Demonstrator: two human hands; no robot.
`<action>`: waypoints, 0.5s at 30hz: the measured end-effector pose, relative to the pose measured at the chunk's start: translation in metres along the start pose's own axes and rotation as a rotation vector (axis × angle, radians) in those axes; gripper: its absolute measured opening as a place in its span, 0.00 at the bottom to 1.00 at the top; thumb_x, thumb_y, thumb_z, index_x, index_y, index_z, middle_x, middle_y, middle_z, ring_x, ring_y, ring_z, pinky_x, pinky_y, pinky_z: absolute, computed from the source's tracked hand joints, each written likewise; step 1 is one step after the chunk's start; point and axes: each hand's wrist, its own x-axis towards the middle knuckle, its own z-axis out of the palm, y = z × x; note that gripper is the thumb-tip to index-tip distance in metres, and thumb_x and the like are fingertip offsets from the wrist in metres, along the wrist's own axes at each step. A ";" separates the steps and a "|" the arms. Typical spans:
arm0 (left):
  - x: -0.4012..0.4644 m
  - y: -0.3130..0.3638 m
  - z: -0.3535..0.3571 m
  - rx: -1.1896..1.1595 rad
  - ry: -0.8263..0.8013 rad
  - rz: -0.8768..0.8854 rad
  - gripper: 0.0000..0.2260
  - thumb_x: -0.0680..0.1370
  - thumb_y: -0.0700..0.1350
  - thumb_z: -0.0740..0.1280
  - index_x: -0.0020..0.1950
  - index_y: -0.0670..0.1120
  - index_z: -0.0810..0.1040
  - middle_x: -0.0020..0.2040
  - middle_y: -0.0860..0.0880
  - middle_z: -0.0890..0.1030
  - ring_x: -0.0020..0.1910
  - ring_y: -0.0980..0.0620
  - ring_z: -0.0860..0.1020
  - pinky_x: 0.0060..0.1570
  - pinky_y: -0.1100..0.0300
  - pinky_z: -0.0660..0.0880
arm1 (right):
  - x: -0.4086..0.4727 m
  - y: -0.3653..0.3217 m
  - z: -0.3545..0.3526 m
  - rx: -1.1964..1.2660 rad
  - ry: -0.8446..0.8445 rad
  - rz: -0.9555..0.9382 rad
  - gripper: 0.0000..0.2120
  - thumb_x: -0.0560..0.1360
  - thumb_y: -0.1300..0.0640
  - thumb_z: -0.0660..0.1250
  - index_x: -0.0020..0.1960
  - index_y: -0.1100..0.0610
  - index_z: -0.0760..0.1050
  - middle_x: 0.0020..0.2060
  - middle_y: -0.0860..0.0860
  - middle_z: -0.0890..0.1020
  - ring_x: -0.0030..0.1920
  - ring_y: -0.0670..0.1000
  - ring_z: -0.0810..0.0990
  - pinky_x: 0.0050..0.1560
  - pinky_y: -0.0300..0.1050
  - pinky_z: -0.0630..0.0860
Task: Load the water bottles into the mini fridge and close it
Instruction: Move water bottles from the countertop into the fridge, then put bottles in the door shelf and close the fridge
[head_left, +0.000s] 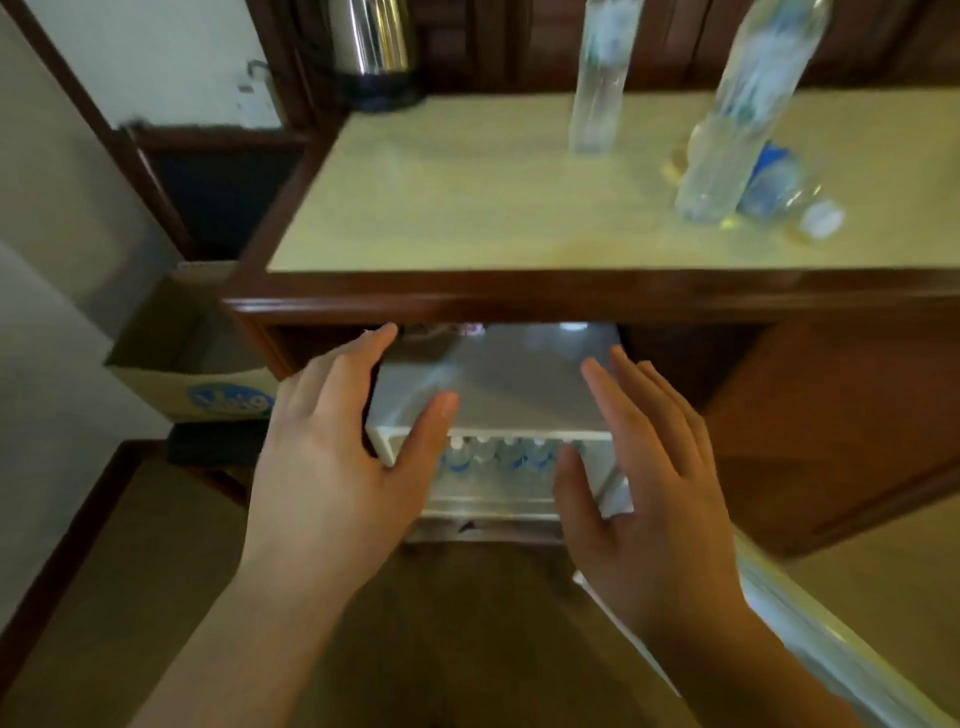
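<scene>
The white mini fridge (498, 384) sits inside a wooden cabinet, seen from above. Its door (810, 623) hangs open to the lower right. Several small water bottles (498, 457) with blue labels stand in a row just inside the fridge's front. My left hand (337, 457) hovers open at the fridge's left front corner, fingers spread. My right hand (644, 478) hovers open at the right front, holding nothing. On the cabinet top two tall clear bottles (597, 78) (737, 119) stand upright. A small blue-labelled bottle (779, 187) lies on its side beside them.
The beige cabinet top (467, 197) has a steel kettle (374, 47) at its back left corner. A cardboard box (197, 358) with a blue logo stands on the floor to the left. Brown floor lies below my arms.
</scene>
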 end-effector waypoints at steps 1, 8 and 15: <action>0.010 0.012 -0.017 -0.011 0.006 0.008 0.29 0.78 0.60 0.68 0.76 0.50 0.70 0.68 0.52 0.76 0.68 0.53 0.72 0.63 0.50 0.76 | 0.014 -0.010 -0.017 -0.003 0.007 -0.011 0.30 0.78 0.54 0.68 0.79 0.55 0.65 0.78 0.52 0.66 0.79 0.54 0.60 0.71 0.63 0.68; 0.077 0.075 -0.087 0.006 -0.019 0.074 0.29 0.78 0.64 0.63 0.76 0.54 0.69 0.71 0.54 0.74 0.71 0.54 0.69 0.62 0.60 0.69 | 0.105 -0.063 -0.095 -0.055 -0.041 0.010 0.33 0.79 0.45 0.65 0.81 0.43 0.56 0.81 0.45 0.56 0.81 0.50 0.51 0.74 0.63 0.65; 0.180 0.085 -0.091 -0.013 -0.147 0.111 0.31 0.76 0.71 0.59 0.77 0.62 0.65 0.72 0.58 0.72 0.70 0.58 0.68 0.63 0.59 0.71 | 0.223 -0.052 -0.115 -0.202 0.092 0.133 0.35 0.77 0.45 0.69 0.79 0.43 0.57 0.79 0.48 0.60 0.78 0.54 0.57 0.71 0.62 0.69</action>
